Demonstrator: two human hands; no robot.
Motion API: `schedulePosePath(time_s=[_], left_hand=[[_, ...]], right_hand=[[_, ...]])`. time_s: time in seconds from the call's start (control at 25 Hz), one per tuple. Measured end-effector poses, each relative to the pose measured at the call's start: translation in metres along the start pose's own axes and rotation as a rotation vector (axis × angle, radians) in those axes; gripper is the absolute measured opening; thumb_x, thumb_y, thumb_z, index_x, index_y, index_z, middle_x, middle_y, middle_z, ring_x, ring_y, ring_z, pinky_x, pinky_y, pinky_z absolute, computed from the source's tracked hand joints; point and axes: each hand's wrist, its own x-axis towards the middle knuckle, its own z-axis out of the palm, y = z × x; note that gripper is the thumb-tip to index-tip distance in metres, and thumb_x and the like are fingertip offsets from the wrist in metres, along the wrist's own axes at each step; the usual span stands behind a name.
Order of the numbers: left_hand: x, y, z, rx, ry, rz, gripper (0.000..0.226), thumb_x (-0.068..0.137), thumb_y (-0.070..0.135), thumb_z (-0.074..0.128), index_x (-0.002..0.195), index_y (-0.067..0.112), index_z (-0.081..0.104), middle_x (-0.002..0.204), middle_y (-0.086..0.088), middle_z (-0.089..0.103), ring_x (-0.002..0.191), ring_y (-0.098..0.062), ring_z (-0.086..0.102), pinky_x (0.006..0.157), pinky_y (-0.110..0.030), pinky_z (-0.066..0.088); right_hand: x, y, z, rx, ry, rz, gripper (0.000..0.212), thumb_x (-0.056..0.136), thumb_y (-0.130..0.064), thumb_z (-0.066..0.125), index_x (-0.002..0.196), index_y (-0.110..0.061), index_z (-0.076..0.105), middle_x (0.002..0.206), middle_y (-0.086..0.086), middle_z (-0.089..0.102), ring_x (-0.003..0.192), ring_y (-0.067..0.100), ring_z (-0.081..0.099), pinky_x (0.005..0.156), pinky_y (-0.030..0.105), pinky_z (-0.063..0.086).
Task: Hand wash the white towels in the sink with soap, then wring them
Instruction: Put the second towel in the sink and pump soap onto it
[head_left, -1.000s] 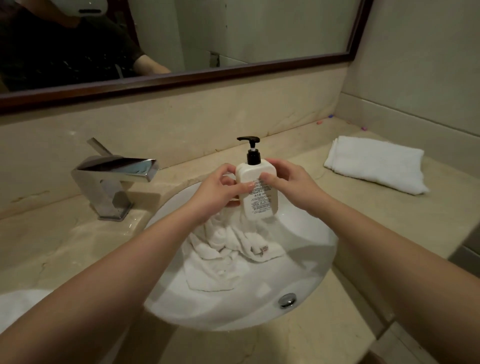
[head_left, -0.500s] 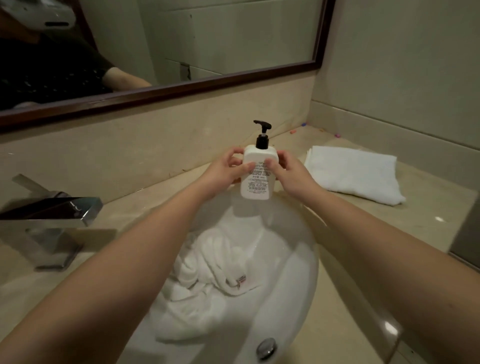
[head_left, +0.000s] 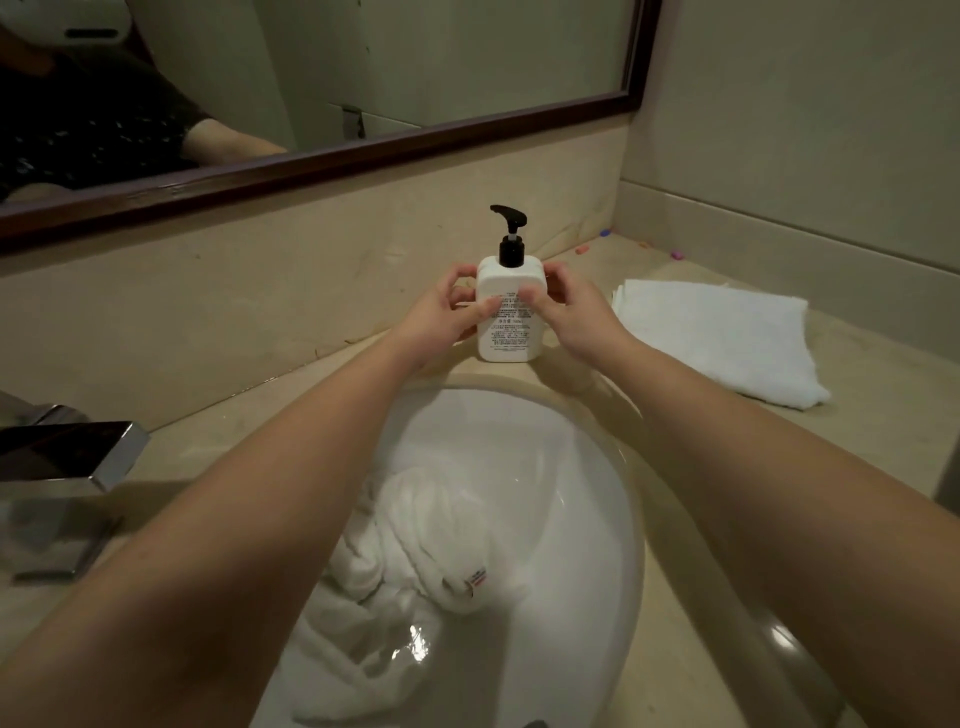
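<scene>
With left hand (head_left: 451, 312) and right hand (head_left: 574, 310) gripping the soap bottle (head_left: 510, 312) upright on the counter (head_left: 727, 519), we should release it gently behind the sink (head_left: 597, 493).

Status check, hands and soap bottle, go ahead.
Left hand and right hand grip white pump soap bottle, upright on beige counter. Wet white towel in sink. Nothing obstructing.

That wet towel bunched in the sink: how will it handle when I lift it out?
The wet towel lies crumpled and twisted in the sink, so it will probably hang limp and floppy. It looks soaked, with water pooled beside it, so it is likely heavy for its size and dripping. Being terry cloth, it should not slip much.
</scene>
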Motion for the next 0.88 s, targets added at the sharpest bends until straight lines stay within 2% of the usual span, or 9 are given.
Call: schedulePosePath(time_s=[0.12, 0.24, 0.28, 0.36, 0.44, 0.56, 0.68, 0.88], left_hand=[[-0.006, 0.000, 0.006, 0.012, 0.033, -0.009, 0.047, 0.100, 0.018, 0.063, 0.143, 0.019, 0.044, 0.114, -0.005, 0.068, 0.104, -0.023, 0.068, 0.099, -0.045, 0.055], [-0.024, 0.004, 0.012, 0.166, 0.129, -0.008, 0.063, 0.097, 0.028, 0.068, 0.153, 0.025, 0.039, 0.129, -0.007, 0.063, 0.115, -0.023, 0.065, 0.100, -0.041, 0.052], [-0.034, 0.006, 0.014, 0.192, 0.150, -0.014, 0.067, 0.096, 0.031, 0.070, 0.154, 0.026, 0.037, 0.134, -0.007, 0.059, 0.118, -0.023, 0.062, 0.100, -0.039, 0.052], [-0.058, 0.011, 0.014, 0.235, 0.170, -0.014, 0.068, 0.095, 0.034, 0.070, 0.154, 0.026, 0.038, 0.136, -0.006, 0.052, 0.122, -0.020, 0.056, 0.098, -0.034, 0.048], [-0.091, 0.012, 0.013, 0.306, 0.182, 0.004, 0.062, 0.096, 0.033, 0.068, 0.152, 0.022, 0.042, 0.142, -0.005, 0.051, 0.131, -0.017, 0.049, 0.100, -0.028, 0.040], [-0.142, 0.004, 0.001, 0.386, 0.181, -0.010, 0.057, 0.096, 0.039, 0.066, 0.148, 0.022, 0.048, 0.147, -0.001, 0.050, 0.137, -0.013, 0.045, 0.104, -0.026, 0.036], [-0.198, -0.009, -0.023, 0.448, 0.170, -0.076, 0.057, 0.095, 0.047, 0.065, 0.147, 0.028, 0.049, 0.143, 0.004, 0.052, 0.135, -0.009, 0.046, 0.109, -0.032, 0.039], [-0.280, -0.020, -0.062, 0.462, 0.218, -0.132, 0.052, 0.095, 0.041, 0.067, 0.143, 0.027, 0.053, 0.138, 0.005, 0.056, 0.131, -0.008, 0.050, 0.103, -0.028, 0.040]], right_hand=[[-0.003, -0.001, -0.001, 0.021, -0.016, 0.062, 0.049, 0.097, -0.032, 0.064, 0.140, -0.013, 0.050, 0.125, 0.002, 0.063, 0.117, 0.019, 0.060, 0.100, 0.034, 0.049], [-0.021, -0.006, -0.001, 0.037, 0.009, 0.155, 0.081, 0.091, -0.037, 0.071, 0.155, -0.014, 0.028, 0.144, 0.009, 0.050, 0.133, 0.023, 0.049, 0.109, 0.035, 0.041], [-0.031, -0.008, -0.001, 0.027, 0.052, 0.172, 0.085, 0.090, -0.039, 0.072, 0.156, -0.015, 0.025, 0.146, 0.010, 0.048, 0.134, 0.023, 0.048, 0.109, 0.034, 0.039], [-0.054, -0.008, -0.001, -0.057, 0.142, 0.153, 0.079, 0.089, -0.040, 0.073, 0.152, -0.016, 0.033, 0.142, 0.010, 0.052, 0.130, 0.024, 0.050, 0.103, 0.032, 0.039], [-0.080, -0.008, 0.002, -0.175, 0.155, 0.101, 0.067, 0.090, -0.040, 0.072, 0.145, -0.017, 0.043, 0.136, 0.008, 0.057, 0.127, 0.024, 0.052, 0.101, 0.033, 0.041], [-0.114, -0.019, 0.014, -0.241, 0.073, 0.039, 0.059, 0.092, -0.040, 0.069, 0.142, -0.018, 0.048, 0.136, 0.005, 0.057, 0.129, 0.021, 0.050, 0.105, 0.037, 0.042], [-0.141, -0.040, 0.031, -0.292, -0.031, -0.038, 0.055, 0.094, -0.043, 0.065, 0.141, -0.020, 0.049, 0.140, 0.003, 0.052, 0.133, 0.019, 0.045, 0.108, 0.034, 0.037], [-0.168, -0.077, 0.065, -0.323, -0.167, -0.138, 0.047, 0.096, -0.043, 0.063, 0.135, -0.019, 0.055, 0.139, 0.002, 0.054, 0.133, 0.018, 0.046, 0.109, 0.034, 0.036]])
